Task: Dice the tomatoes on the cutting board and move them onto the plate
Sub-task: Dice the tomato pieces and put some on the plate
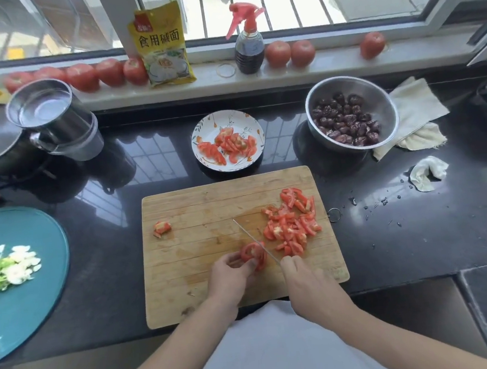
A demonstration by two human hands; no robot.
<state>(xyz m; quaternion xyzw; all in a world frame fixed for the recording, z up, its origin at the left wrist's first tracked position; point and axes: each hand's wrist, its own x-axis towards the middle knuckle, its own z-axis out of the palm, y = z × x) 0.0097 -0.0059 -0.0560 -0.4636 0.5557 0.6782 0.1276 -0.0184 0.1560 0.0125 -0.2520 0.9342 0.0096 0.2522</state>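
Nearest the person, on the near part of the board (208, 205), the left hand (230, 277) steadied a tomato piece (253, 253), its fingers (251, 262) curled and pinching the red chunk, likely so the cut face stayed up and the tips stayed tucked back from the edge. The right hand (308, 285) gripped the knife (255, 242) handle, fingers wrapped round it; the thin steel blade ran slantwise just right of the piece, seemingly set for the next slice. The board was pale wood, rectangular, scored with lines and wet with juice near its middle.

On the board's right half lay a loose heap of dice (292, 221), glossy and irregular, probably pushed aside to keep the cutting spot free. A lone scrap (161, 228) sat near the board's left edge.

Just beyond the board's far edge stood the plate (203, 155), round, white and flower-patterned, already carrying wet red pieces, close enough for an easy transfer. Right of the board and farther back, a steel bowl (376, 97) held wrinkled dark dates on the shiny black desk (420, 241). Farthest off, smooth whole tomatoes (109, 72) lined the sill.
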